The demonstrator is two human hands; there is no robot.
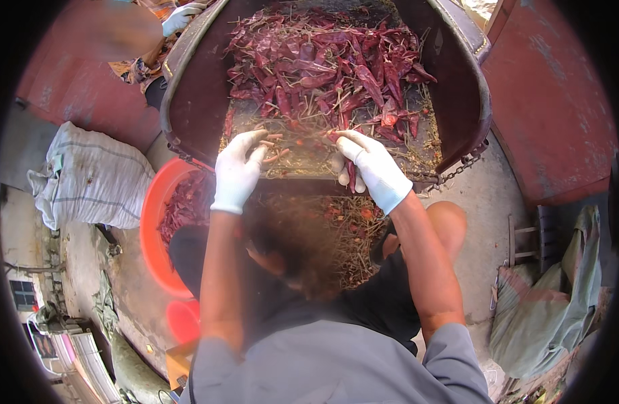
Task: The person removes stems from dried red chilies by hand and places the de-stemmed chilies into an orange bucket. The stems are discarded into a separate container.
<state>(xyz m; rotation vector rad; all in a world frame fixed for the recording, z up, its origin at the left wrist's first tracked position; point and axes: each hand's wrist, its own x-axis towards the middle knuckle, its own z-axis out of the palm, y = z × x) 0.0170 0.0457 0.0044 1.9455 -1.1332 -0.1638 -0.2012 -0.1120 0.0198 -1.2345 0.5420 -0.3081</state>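
Observation:
My right hand (372, 161), in a white knit glove, pinches a dried red chili pepper (332, 136) between thumb and forefinger. A second dark chili (351, 177) lies against its lower fingers, which curl underneath. To the left, my gloved left hand (239, 169) hovers over the near edge of a metal truck bed (299, 174), thumb and forefinger curved. Short pinkish stems (276, 155) show at its fingertips; whether they are gripped is unclear. Beyond both hands a heap of dried red chilies (314, 65) covers the bed.
An orange tub (153, 227) of chilies stands at my left, near a stuffed white woven sack (97, 177). Stems and scraps (360, 242) lie below the bed's edge. Chains (461, 169) hang at its corner. Another person's gloved hand (181, 19) is at upper left.

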